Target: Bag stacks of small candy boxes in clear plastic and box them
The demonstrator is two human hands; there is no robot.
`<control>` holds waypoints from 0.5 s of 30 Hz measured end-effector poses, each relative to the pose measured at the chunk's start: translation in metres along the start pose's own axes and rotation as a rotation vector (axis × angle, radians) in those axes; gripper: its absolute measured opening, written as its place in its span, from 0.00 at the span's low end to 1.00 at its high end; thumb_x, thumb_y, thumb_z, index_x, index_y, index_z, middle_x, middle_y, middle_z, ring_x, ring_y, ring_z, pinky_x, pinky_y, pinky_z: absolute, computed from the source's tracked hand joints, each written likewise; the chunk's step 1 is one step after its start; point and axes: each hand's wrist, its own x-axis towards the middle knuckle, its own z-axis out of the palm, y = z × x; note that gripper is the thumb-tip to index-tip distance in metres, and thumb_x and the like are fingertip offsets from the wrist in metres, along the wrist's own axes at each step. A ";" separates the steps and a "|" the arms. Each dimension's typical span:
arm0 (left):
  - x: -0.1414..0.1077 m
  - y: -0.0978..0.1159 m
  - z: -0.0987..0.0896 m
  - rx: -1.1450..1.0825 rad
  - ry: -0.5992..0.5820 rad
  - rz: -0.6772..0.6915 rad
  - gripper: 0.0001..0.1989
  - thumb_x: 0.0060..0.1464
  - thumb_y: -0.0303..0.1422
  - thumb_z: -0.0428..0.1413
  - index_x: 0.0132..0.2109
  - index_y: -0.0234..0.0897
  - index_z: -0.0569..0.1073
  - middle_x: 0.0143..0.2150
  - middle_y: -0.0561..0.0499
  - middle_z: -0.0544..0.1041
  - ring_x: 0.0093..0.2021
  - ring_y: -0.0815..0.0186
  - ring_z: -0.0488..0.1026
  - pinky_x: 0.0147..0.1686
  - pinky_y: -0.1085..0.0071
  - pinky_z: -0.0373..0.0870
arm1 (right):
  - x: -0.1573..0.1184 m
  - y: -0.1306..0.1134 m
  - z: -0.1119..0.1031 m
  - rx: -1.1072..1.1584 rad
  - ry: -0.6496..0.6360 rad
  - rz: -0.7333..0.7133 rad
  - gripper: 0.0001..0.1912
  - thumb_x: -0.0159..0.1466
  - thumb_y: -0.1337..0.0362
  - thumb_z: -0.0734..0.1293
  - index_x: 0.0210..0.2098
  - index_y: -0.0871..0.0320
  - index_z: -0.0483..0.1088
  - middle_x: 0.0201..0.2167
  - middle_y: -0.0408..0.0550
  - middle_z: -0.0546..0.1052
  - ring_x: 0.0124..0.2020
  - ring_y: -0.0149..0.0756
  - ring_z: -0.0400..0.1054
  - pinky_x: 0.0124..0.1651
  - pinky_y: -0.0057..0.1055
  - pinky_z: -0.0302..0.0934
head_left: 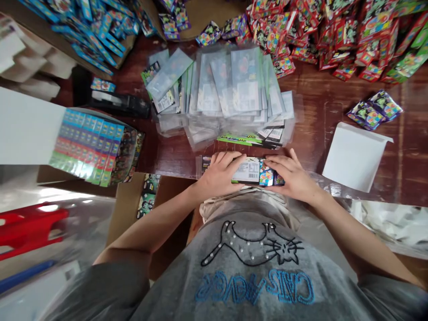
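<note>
At the near table edge lies a printed card sleeve (249,170) with a white label and barcode, black and green at its edges. My left hand (220,171) grips its left part, fingers over the far edge and thumb at the near edge. A blue candy packet (266,172) and a purple candy packet (278,179) sit at the sleeve's right end. My right hand (294,176) closes round these packets, fingertips on top and thumb at the near side. My palms hide parts of both ends. Just beyond lies a pile of clear plastic sleeves (245,80) with printed cards.
Red candy packets (347,35) are heaped at the back right. Two purple packets (374,109) lie near an open white box (356,156). On the left are a display box of coloured packets (88,145), a black stapler-like tool (117,103) and a carton of blue packets (103,33).
</note>
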 end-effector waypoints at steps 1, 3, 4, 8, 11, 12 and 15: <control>0.001 -0.002 0.002 -0.016 -0.008 0.012 0.40 0.59 0.46 0.66 0.73 0.36 0.68 0.68 0.35 0.73 0.65 0.43 0.70 0.65 0.47 0.66 | 0.001 0.001 0.000 0.003 -0.013 -0.019 0.41 0.71 0.40 0.69 0.76 0.51 0.59 0.69 0.60 0.75 0.69 0.56 0.71 0.82 0.69 0.40; 0.002 -0.005 0.006 -0.038 -0.019 0.017 0.41 0.58 0.46 0.67 0.74 0.36 0.68 0.68 0.35 0.72 0.65 0.43 0.69 0.66 0.47 0.66 | 0.002 0.005 -0.003 0.000 -0.027 -0.024 0.45 0.70 0.37 0.70 0.77 0.53 0.58 0.72 0.63 0.71 0.72 0.60 0.68 0.82 0.70 0.41; 0.003 -0.006 0.008 -0.045 -0.024 0.015 0.42 0.58 0.47 0.67 0.74 0.36 0.68 0.69 0.35 0.72 0.66 0.43 0.69 0.66 0.47 0.65 | 0.000 0.007 -0.007 -0.008 -0.025 -0.008 0.49 0.68 0.35 0.70 0.78 0.54 0.57 0.74 0.65 0.68 0.75 0.63 0.64 0.81 0.71 0.41; 0.006 -0.009 0.008 -0.057 -0.051 0.015 0.43 0.58 0.48 0.67 0.75 0.37 0.66 0.69 0.35 0.71 0.66 0.42 0.69 0.68 0.46 0.65 | -0.013 0.012 -0.030 -0.057 -0.033 0.087 0.54 0.65 0.34 0.72 0.79 0.52 0.55 0.75 0.66 0.65 0.77 0.69 0.58 0.80 0.77 0.35; 0.009 -0.008 0.007 -0.067 -0.057 0.028 0.43 0.58 0.46 0.66 0.75 0.37 0.66 0.69 0.35 0.71 0.67 0.41 0.68 0.69 0.45 0.64 | -0.017 0.016 -0.039 -0.012 -0.071 0.073 0.41 0.70 0.42 0.71 0.75 0.49 0.61 0.66 0.59 0.75 0.70 0.60 0.68 0.81 0.75 0.32; 0.011 -0.008 0.007 -0.071 -0.057 0.041 0.43 0.58 0.46 0.66 0.75 0.36 0.66 0.69 0.35 0.71 0.67 0.41 0.68 0.69 0.45 0.64 | -0.015 0.018 -0.039 0.016 -0.074 0.055 0.39 0.70 0.43 0.72 0.74 0.49 0.63 0.65 0.57 0.76 0.68 0.58 0.70 0.81 0.74 0.32; 0.016 -0.009 0.008 -0.097 -0.069 0.081 0.42 0.59 0.45 0.67 0.75 0.37 0.66 0.69 0.36 0.71 0.67 0.43 0.69 0.69 0.46 0.64 | -0.004 0.028 -0.034 0.089 -0.082 0.017 0.39 0.67 0.42 0.74 0.72 0.50 0.66 0.65 0.56 0.77 0.67 0.57 0.71 0.81 0.74 0.32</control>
